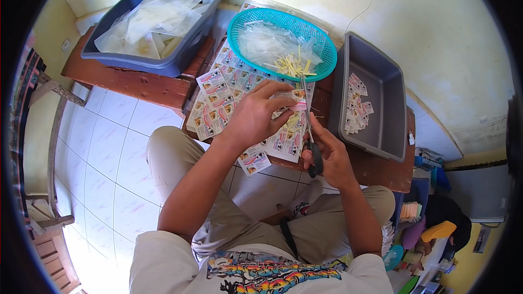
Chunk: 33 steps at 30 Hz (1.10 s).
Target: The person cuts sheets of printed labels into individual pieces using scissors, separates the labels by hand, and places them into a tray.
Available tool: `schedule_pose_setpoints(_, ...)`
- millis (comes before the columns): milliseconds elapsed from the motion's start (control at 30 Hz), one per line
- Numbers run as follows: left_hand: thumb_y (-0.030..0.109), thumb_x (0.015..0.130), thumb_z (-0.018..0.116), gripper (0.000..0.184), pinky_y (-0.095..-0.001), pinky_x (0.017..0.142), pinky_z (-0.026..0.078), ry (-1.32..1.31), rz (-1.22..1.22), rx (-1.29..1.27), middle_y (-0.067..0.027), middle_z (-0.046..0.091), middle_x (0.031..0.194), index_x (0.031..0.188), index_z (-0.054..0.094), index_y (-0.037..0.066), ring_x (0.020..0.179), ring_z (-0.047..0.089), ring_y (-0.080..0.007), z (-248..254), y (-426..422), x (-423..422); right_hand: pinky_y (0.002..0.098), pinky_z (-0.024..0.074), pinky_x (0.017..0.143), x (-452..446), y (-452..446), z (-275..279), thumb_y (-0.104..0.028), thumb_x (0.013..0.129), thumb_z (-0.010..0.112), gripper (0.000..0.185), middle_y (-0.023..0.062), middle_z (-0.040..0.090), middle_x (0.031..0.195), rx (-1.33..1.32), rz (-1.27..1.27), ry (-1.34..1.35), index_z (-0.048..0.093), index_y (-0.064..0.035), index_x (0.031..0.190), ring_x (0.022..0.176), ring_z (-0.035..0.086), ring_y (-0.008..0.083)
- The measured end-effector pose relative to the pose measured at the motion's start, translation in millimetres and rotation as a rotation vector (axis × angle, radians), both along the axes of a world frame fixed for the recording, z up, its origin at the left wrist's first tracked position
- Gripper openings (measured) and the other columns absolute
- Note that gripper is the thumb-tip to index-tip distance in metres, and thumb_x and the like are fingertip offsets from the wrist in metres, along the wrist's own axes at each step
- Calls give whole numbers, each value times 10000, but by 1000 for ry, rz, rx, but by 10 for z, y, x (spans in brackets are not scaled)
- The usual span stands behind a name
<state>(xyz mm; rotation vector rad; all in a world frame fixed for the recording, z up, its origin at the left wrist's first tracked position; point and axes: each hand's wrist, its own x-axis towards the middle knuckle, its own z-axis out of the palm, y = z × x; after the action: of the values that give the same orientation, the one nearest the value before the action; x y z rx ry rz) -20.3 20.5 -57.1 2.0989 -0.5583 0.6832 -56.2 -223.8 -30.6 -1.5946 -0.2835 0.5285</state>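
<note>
My left hand [255,113] pinches a small printed label [298,98] between thumb and fingers. In my right hand [333,159] is a pair of scissors [314,159] with black handles, its blades pointing away from me along the label's right edge. Whether the blades touch the paper I cannot tell. Under both hands lie printed label sheets [218,117], some overlapping at the left. One loose label piece [254,162] hangs over the near edge. Narrow yellowish paper strips [295,67] lie at the near side of a turquoise basket [330,54], beside clear plastic bags [269,43].
At the right, a grey tub [389,120] holds several cut labels [357,108]. A blue tub [158,68] with translucent plastic sheets [158,16] stands at the left on a brown wooden bench [136,88]. Another person [444,228] is at the far right.
</note>
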Motion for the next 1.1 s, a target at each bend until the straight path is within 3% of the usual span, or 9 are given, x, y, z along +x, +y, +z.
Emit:
schedule_pose_setpoints(567, 56, 809, 858, 244, -429, 948, 596, 10, -2, 6, -108, 727, 1243, 1044, 798, 81, 1117, 713, -323, -26, 5, -1, 243, 557, 660, 8, 2, -4, 34, 933, 794, 864, 33, 549, 1199, -27, -30, 60, 380, -125, 1673, 796, 599, 77)
schedule_pose_setpoints(867, 53, 816, 849, 273, -439, 969, 587, 19, 1, 27, -114, 725, 1247, 1078, 779, 82, 1135, 710, -334, 11, 50, -36, 234, 533, 647, 26, 8, -20, -34, 946, 809, 818, 9, 579, 1138, -67, -55, 95, 414, -116, 1658, 783, 598, 61)
schedule_pose_setpoints(967, 45, 816, 846, 288, -442, 972, 585, 35, -7, 24, -122, 724, 1248, 1093, 773, 80, 1141, 705, -342, 29, 61, -47, 265, 549, 698, 88, -26, -187, -113, 922, 850, 827, 39, 584, 1124, -134, -31, -37, 445, -104, 1642, 792, 611, 94)
schedule_pose_setpoints(1033, 30, 810, 844, 301, -443, 974, 582, 21, 0, 35, -130, 723, 1249, 1099, 769, 71, 1148, 700, -351, 47, 73, -57, 317, 563, 782, 119, -39, -258, -210, 866, 902, 871, 105, 607, 1121, -534, 58, -302, 481, -83, 1618, 817, 644, 190)
schedule_pose_setpoints(1067, 30, 810, 844, 301, -443, 974, 582, 22, -10, 46, -130, 723, 1249, 1099, 769, 71, 1148, 700, -351, 53, 79, -62, 317, 563, 782, 117, -20, -285, -210, 866, 902, 871, 105, 607, 1121, -525, 48, -298, 481, -83, 1618, 817, 644, 190)
schedule_pose_setpoints(1100, 21, 807, 842, 311, -443, 977, 580, 23, -10, 33, -132, 722, 1247, 1105, 766, 63, 1150, 698, -353, 56, 80, -68, 358, 568, 824, 112, 0, -307, -206, 848, 898, 872, 142, 614, 1135, -597, 70, -369, 491, -81, 1608, 849, 658, 254)
